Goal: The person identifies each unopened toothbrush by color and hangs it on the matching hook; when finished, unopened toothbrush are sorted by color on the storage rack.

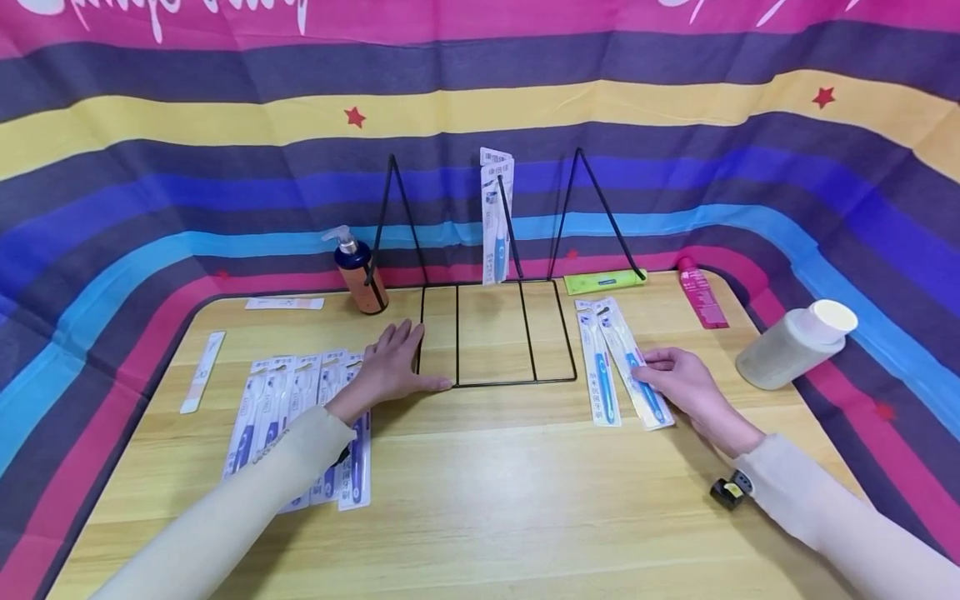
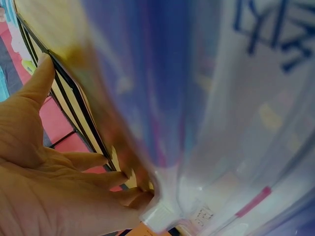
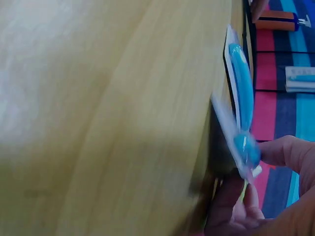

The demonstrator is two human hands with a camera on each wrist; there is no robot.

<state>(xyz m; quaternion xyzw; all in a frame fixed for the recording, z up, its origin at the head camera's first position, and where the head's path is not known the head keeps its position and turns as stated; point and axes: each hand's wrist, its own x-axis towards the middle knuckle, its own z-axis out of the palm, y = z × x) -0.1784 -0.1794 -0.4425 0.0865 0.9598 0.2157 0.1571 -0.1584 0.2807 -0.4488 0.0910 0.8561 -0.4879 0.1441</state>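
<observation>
Packaged toothbrush [image 1: 633, 364] on the bench [image 1: 480, 492], right of the wire rack [image 1: 495, 333], pinched in the right hand [image 1: 678, 382] grip, one edge lifted. Left hand [image 1: 390, 367] grip spread flat, pressing the rack's front corner, beside a row of packaged toothbrushes [image 1: 300, 417].

A pump bottle [image 1: 360, 278], a green tube [image 1: 604, 282], a red tube [image 1: 701, 294] and what seems a white jar [image 1: 795, 344] lie around the bench [image 1: 480, 500].

Light wood-grain bench [image 1: 480, 500]; black wire rack [image 1: 495, 333]; white packs with blue toothbrushes [image 1: 633, 367]; backdrop cloth [image 1: 150, 167] striped pink, yellow, blue, with red stars; cream sleeves [image 1: 247, 492].
</observation>
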